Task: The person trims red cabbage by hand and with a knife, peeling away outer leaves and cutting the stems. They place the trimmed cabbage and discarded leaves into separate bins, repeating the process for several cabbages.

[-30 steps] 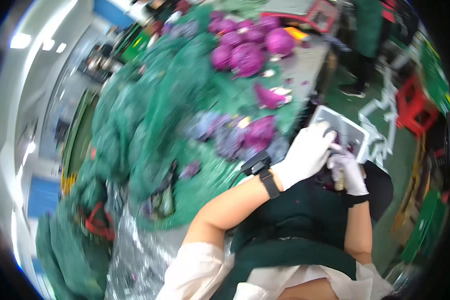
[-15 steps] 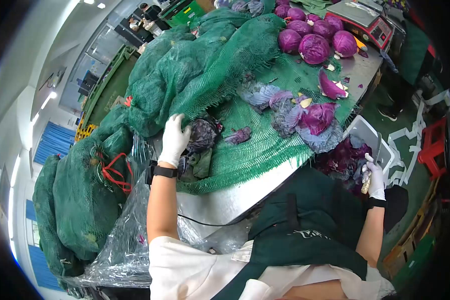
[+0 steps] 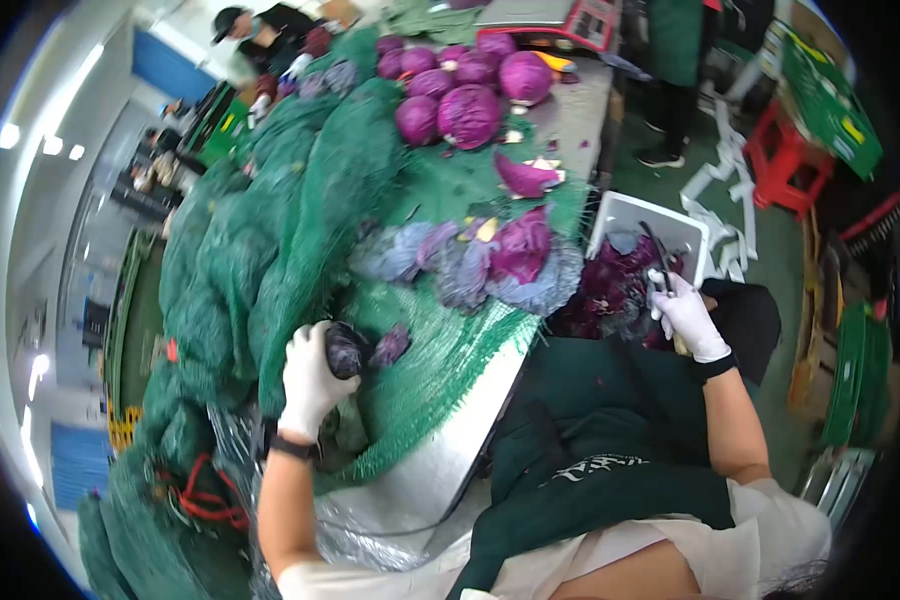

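Note:
My left hand, in a white glove, is wrapped round a dark purple cabbage at the edge of the green net. Over the white bin at the right, my gloved right hand is closed on a knife whose dark blade points up and away. Purple leaves lie in that bin. Between the hands, loose outer leaves and a purple leaf piece rest on the net.
Several trimmed purple cabbages are heaped at the table's far end, beside a red scale. Full green net sacks line the left. A red stool and green crates stand at right. Co-workers are in the background.
The view has swung to the right. My left hand has closed round the dark cabbage. My right hand has turned, and the knife blade now shows above the bin.

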